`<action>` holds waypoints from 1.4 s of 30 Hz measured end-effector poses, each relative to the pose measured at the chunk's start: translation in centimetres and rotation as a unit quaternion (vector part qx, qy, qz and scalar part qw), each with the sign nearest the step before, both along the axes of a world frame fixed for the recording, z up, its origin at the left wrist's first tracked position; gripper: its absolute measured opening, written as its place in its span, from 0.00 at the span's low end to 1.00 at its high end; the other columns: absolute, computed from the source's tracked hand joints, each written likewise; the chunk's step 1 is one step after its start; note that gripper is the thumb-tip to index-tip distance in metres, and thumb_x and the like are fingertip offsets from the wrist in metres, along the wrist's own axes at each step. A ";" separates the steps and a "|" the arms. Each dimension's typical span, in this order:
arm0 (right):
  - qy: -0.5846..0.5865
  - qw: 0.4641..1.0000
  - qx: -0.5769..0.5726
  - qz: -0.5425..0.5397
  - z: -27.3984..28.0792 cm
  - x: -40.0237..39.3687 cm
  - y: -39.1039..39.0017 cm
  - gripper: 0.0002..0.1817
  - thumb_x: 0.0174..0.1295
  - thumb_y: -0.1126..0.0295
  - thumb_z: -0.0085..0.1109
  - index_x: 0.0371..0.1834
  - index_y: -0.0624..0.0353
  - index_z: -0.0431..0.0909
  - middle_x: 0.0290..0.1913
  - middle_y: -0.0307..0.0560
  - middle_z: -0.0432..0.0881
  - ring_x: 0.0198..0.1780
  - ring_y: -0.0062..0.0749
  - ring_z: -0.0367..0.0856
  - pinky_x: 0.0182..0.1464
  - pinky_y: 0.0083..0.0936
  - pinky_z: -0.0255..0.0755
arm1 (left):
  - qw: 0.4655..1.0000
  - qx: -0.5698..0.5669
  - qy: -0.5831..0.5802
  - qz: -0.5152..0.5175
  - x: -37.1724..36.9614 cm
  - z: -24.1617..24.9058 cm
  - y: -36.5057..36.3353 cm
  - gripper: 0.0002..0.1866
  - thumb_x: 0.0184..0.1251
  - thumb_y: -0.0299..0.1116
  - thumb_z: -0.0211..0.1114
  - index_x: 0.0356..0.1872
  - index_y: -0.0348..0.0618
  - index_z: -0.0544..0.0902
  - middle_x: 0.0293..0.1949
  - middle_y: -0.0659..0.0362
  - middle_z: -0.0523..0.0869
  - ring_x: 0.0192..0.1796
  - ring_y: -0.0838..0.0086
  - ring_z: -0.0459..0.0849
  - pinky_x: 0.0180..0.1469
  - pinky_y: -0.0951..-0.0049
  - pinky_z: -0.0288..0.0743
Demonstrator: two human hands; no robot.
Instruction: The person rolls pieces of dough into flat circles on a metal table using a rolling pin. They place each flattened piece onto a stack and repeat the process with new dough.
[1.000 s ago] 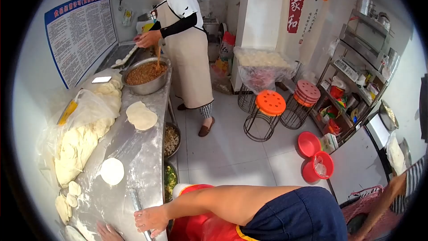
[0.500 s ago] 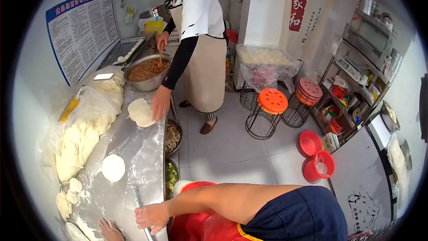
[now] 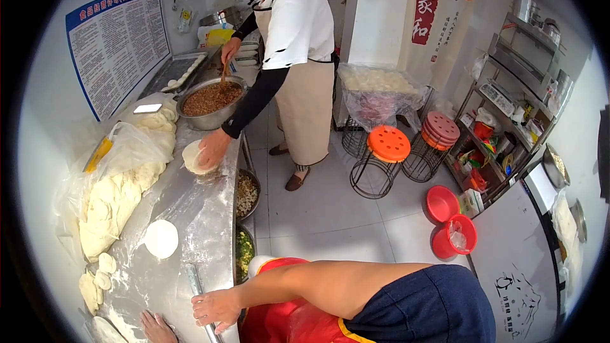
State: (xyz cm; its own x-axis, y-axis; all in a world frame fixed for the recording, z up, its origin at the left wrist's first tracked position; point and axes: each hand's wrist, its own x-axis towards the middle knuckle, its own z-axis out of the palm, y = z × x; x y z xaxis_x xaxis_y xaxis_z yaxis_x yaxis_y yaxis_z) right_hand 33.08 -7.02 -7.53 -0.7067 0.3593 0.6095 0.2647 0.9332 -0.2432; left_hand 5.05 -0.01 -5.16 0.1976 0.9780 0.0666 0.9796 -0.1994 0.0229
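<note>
My right hand (image 3: 217, 310) is closed over a grey metal rolling pin (image 3: 194, 278) near the table's front edge. My left hand (image 3: 157, 328) rests flat on the floured steel table (image 3: 184, 216), fingers spread, partly cut off by the lower edge. Beyond the pin lies a flat round dough wrapper (image 3: 161, 239). Small dough pieces (image 3: 107, 263) sit along the left side, beside a large mound of dough (image 3: 114, 206) partly under plastic. Across the table a co-worker's hand (image 3: 215, 149) grips another dough round (image 3: 192, 156).
The co-worker's other hand holds a stick in a steel bowl of brown filling (image 3: 206, 100). Bowls of chopped filling (image 3: 246, 194) and green filling (image 3: 244, 254) stand beside the table edge. Stools (image 3: 388, 144), red buckets (image 3: 454, 237) and a shelf rack (image 3: 502, 121) are to the right.
The co-worker's torso has shifted right and upright. Their near hand has moved from the dough round's edge onto it, and the dough now looks partly gathered. My hands have stayed put.
</note>
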 end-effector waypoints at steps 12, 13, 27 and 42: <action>-0.015 1.000 -0.007 0.002 0.1 0.2 0.0 0.29 0.55 0.49 0.63 0.52 0.60 0.76 0.44 0.52 0.77 0.52 0.50 0.74 0.68 0.49 0.55 | 1.000 0.029 -0.001 -0.008 0.1 -0.1 -0.2 0.34 0.78 0.54 0.45 0.69 0.32 0.70 0.68 0.38 0.71 0.70 0.45 0.68 0.73 0.52 0.60; -0.022 1.000 -0.012 0.005 0.1 0.2 0.0 0.29 0.57 0.49 0.62 0.53 0.61 0.75 0.45 0.53 0.76 0.53 0.50 0.73 0.70 0.49 0.54 | 1.000 0.026 -0.002 -0.008 0.0 -0.1 -0.2 0.34 0.78 0.54 0.45 0.69 0.32 0.69 0.69 0.38 0.71 0.71 0.45 0.68 0.73 0.52 0.60; -0.040 0.998 -0.042 -0.007 2.7 0.4 0.3 0.24 0.52 0.57 0.71 0.49 0.57 0.78 0.48 0.53 0.79 0.53 0.50 0.76 0.63 0.48 0.66 | 0.976 0.084 -0.174 0.102 0.3 -3.3 0.6 0.32 0.71 0.53 0.56 0.67 0.39 0.73 0.67 0.44 0.75 0.71 0.52 0.69 0.74 0.54 0.55; -0.231 0.970 -0.073 -0.007 3.8 -1.4 0.3 0.32 0.54 0.58 0.66 0.60 0.61 0.71 0.59 0.58 0.74 0.61 0.57 0.69 0.68 0.55 0.55 | 0.953 0.090 -0.265 0.119 0.1 -1.7 -0.5 0.31 0.72 0.53 0.56 0.63 0.36 0.75 0.67 0.48 0.75 0.72 0.56 0.69 0.73 0.55 0.59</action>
